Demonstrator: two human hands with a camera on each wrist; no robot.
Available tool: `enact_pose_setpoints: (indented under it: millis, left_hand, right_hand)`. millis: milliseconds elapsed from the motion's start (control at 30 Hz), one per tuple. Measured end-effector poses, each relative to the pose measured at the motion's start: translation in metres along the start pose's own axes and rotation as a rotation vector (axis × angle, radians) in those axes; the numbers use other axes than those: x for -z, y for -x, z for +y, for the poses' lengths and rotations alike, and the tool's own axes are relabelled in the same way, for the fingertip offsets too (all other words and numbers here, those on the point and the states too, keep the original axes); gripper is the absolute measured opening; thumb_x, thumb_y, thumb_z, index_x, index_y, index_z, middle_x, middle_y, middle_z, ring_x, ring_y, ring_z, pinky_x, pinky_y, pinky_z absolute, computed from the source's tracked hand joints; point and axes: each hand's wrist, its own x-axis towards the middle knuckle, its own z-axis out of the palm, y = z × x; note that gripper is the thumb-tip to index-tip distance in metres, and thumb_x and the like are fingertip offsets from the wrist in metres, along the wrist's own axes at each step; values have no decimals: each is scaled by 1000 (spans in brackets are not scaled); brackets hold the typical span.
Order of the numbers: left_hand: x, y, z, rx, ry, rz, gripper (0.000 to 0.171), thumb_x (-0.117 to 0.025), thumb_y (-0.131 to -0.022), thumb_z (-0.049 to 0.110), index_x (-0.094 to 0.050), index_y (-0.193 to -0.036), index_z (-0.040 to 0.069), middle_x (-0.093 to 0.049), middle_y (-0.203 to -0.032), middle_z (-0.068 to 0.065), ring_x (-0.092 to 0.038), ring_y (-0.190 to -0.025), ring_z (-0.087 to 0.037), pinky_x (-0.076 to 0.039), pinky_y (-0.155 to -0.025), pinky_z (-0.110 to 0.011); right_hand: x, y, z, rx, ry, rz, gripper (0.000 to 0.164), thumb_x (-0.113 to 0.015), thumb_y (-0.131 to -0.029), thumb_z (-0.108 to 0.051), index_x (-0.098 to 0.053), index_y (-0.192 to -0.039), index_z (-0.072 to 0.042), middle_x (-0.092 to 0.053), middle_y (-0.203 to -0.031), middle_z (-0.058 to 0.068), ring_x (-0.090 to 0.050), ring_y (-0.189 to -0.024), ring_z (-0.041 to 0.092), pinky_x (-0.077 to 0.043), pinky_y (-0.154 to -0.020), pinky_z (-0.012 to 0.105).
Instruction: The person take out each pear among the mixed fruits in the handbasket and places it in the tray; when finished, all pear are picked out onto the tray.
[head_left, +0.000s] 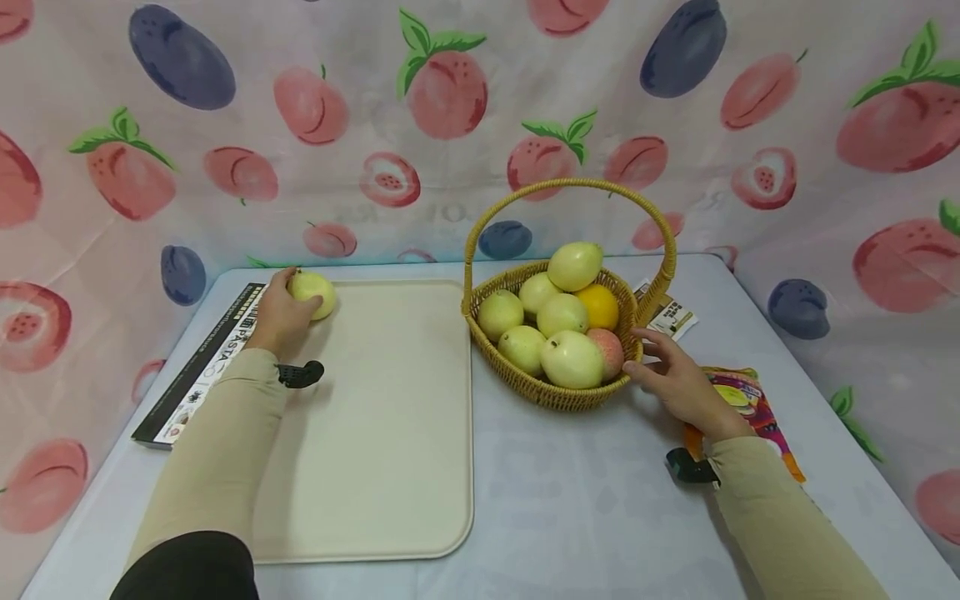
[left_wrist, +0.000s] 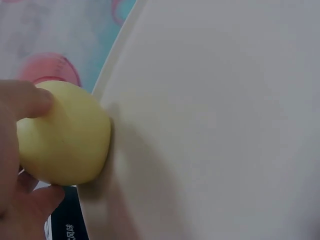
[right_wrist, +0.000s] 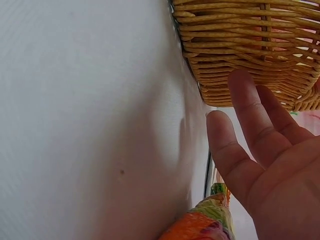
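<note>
At the tray's far left corner my left hand (head_left: 281,315) holds a round yellow-green fruit (head_left: 313,293), apple-like in shape. In the left wrist view the thumb and fingers curl round the fruit (left_wrist: 67,132), low over the tray's edge. The beige tray (head_left: 375,433) lies flat. Right of it stands a wicker basket (head_left: 558,398) with a tall handle, filled with several yellow-green fruits (head_left: 562,315), an orange (head_left: 598,307) and a reddish fruit (head_left: 606,352). My right hand (head_left: 686,387) is at the basket's right side, its fingers extended towards the wicker wall (right_wrist: 240,55); contact is unclear.
A black-and-white box marked PASTA (head_left: 198,367) lies along the tray's left side, partly under my left arm. A colourful packet (head_left: 750,400) lies by my right wrist. Behind the basket is a small white-and-brown packet (head_left: 671,318). Fruit-patterned cloth (head_left: 315,192) hangs behind the table.
</note>
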Motion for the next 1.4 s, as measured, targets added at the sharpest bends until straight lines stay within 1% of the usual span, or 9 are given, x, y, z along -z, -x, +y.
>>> enact_pose_setpoints:
  millis: [200, 300, 567, 733, 1000, 1133, 1233, 1267, 1400]
  left_hand:
    - [-7, -1, -1, 17, 11, 82, 76, -66, -95, 19, -26, -157, 0, -29, -152, -30, -31, -138, -42, -25, -116, -50]
    - [-8, -3, -1, 33, 7, 103, 75, -67, -95, 19, -28, -156, 1, -28, -148, -31, -32, -135, -43, -26, -115, -50]
    - [-12, -8, 5, 40, 23, 112, 73, -67, -95, 13, -28, -155, -2, -31, -153, -28, -31, -141, -41, -25, -116, -49]
    - [-13, -9, 4, 57, 26, 118, 73, -66, -96, 14, -28, -156, 0, -33, -155, -25, -32, -142, -39, -25, -116, -52]
    - [-12, -13, 2, 62, 48, 129, 73, -65, -95, 11, -26, -156, -2, -32, -155, -26, -31, -142, -39, -24, -117, -46]
    - [-12, -14, 2, 68, 69, 131, 73, -65, -96, 10, -26, -156, -2, -32, -155, -26, -30, -143, -38, -24, -118, -44]
    - [-13, -15, 0, 59, 74, 121, 73, -65, -96, 14, -25, -156, 0, -31, -156, -26, -30, -143, -38, -24, -117, -47]
    - [-14, -15, -1, 68, 73, 115, 74, -65, -97, 16, -25, -157, 2, -30, -156, -25, -29, -143, -38, -20, -118, -51]
    - [-14, -11, -2, 81, 67, 108, 80, -68, -96, 24, -22, -159, 6, -27, -158, -24, -28, -144, -39, -19, -115, -59]
  right_hand:
    - [-1, 0, 0, 17, -17, 6, 68, -57, -103, -37, -25, -158, -12, -31, -152, 31, -49, -124, 49, -50, -93, 55]
    - [-1, 0, 0, 24, -26, 5, 68, -57, -103, -37, -25, -158, -11, -31, -152, 31, -49, -124, 49, -50, -92, 53]
    - [1, 1, 2, 29, -24, 16, 67, -56, -104, -35, -25, -158, -10, -32, -151, 31, -50, -122, 49, -52, -90, 47]
    - [0, 1, 2, 28, -32, 14, 67, -57, -104, -34, -25, -158, -9, -32, -151, 32, -49, -123, 49, -51, -89, 42]
    - [-2, -1, 0, 10, -34, 6, 69, -57, -103, -35, -24, -159, -12, -31, -152, 31, -48, -125, 49, -50, -94, 54]
    - [-2, -1, 0, 1, -34, 5, 70, -58, -103, -38, -24, -159, -13, -31, -152, 30, -48, -126, 48, -49, -95, 55]
    - [-2, -1, 0, 7, -34, 10, 69, -58, -103, -36, -24, -158, -12, -31, -153, 30, -48, -125, 48, -49, -95, 54]
    - [-2, 0, 0, 7, -31, 13, 69, -58, -103, -36, -25, -158, -11, -31, -152, 29, -48, -125, 48, -49, -94, 53]
    - [-2, 0, 1, 11, -29, 16, 68, -58, -103, -35, -25, -158, -11, -32, -152, 30, -48, -125, 48, -50, -93, 52]
